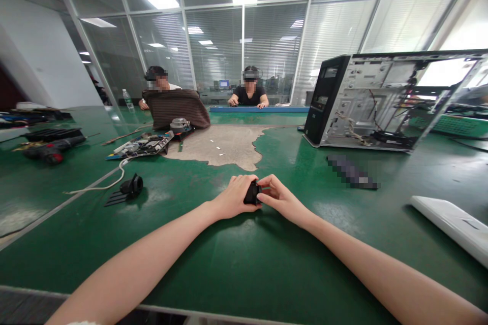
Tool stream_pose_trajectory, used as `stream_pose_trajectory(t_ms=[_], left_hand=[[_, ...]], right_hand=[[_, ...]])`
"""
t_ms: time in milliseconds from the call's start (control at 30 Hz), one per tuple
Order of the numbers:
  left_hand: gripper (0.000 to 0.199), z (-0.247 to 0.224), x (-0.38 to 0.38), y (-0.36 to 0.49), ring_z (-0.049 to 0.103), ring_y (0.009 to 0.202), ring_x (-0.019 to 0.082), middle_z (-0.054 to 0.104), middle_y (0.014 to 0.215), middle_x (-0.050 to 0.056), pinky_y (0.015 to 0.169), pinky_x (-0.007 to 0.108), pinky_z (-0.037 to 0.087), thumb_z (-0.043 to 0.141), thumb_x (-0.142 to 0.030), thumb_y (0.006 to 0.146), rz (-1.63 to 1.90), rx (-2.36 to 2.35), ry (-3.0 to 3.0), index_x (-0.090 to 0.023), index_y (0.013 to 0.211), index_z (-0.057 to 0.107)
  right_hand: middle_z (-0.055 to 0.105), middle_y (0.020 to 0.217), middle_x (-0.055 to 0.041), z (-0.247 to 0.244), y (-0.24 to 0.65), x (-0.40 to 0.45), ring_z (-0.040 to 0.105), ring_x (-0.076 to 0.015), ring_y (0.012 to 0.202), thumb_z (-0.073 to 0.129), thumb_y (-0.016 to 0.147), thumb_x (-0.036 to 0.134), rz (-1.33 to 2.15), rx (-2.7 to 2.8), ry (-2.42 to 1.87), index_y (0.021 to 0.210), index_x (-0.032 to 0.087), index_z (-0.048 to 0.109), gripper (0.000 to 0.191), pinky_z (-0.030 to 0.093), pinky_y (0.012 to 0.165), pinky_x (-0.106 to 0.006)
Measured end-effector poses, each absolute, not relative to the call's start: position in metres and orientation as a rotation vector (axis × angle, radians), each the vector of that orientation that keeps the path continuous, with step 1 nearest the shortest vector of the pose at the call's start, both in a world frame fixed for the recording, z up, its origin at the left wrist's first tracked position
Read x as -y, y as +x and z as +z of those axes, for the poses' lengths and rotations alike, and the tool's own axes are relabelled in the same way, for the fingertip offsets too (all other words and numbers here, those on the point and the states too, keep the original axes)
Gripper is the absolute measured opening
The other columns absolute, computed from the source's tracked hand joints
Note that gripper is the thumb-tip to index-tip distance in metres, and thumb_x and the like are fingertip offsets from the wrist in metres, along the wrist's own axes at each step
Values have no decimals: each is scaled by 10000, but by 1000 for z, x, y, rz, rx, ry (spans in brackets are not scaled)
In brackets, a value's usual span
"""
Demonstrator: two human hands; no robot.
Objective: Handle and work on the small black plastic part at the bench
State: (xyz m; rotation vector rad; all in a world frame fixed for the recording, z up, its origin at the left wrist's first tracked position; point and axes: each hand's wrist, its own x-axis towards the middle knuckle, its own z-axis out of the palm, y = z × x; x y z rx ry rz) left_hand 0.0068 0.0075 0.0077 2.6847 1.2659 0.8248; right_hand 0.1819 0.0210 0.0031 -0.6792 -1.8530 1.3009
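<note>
Both my hands meet over the green table, around a small black boxy part (251, 194) whose exact kind I cannot make out. My left hand (235, 197) wraps it from the left, fingers over the far side and thumb along the near side. From the right, my right hand (277, 194) pinches its edge between thumb and fingertips. Much of the part is hidden behind my fingers. To the left lies a black plastic piece (131, 186) with a round knob-like end and flat slats.
An open computer case (366, 104) stands at the right, near a dark blurred object (353, 172) and a white device (453, 223). Left are a circuit board (143, 146), a brown cloth-like object (177, 107) and a power drill (53, 150). Two people sit across the table.
</note>
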Motion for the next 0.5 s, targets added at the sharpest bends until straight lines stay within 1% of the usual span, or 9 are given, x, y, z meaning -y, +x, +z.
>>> stream_pose_trajectory(t_ms=[67, 133, 300, 500], left_hand=[[547, 9, -7, 7, 467, 940, 234, 508, 1048, 66, 811, 358, 326, 612, -403, 683, 815, -1260, 2679, -199, 1110, 338], [546, 9, -7, 6, 465, 942, 235, 508, 1047, 67, 812, 359, 325, 613, -398, 681, 810, -1259, 2672, -200, 1110, 341], [575, 9, -7, 6, 463, 945, 237, 505, 1053, 69, 810, 362, 328, 635, -338, 663, 800, -1272, 2670, -196, 1128, 329], [568, 9, -7, 7, 469, 958, 239, 502, 1062, 72, 820, 367, 328, 616, -397, 680, 830, -1264, 2686, -195, 1126, 328]], right_hand=[[505, 985, -32, 3, 182, -21, 545, -147, 886, 589, 728, 285, 1291, 1848, -717, 963, 207, 432, 293, 462, 782, -323], [507, 1009, -43, 2, 182, -22, 539, -157, 919, 602, 716, 280, 1315, 1847, -716, 960, 201, 435, 306, 462, 799, -338], [531, 938, -6, 3, 183, -20, 557, -138, 918, 640, 687, 225, 1424, 1835, -573, 908, 220, 395, 329, 436, 855, -343], [517, 909, -6, 3, 182, -21, 560, -137, 849, 576, 742, 307, 1295, 1840, -683, 856, 209, 421, 216, 458, 787, -323]])
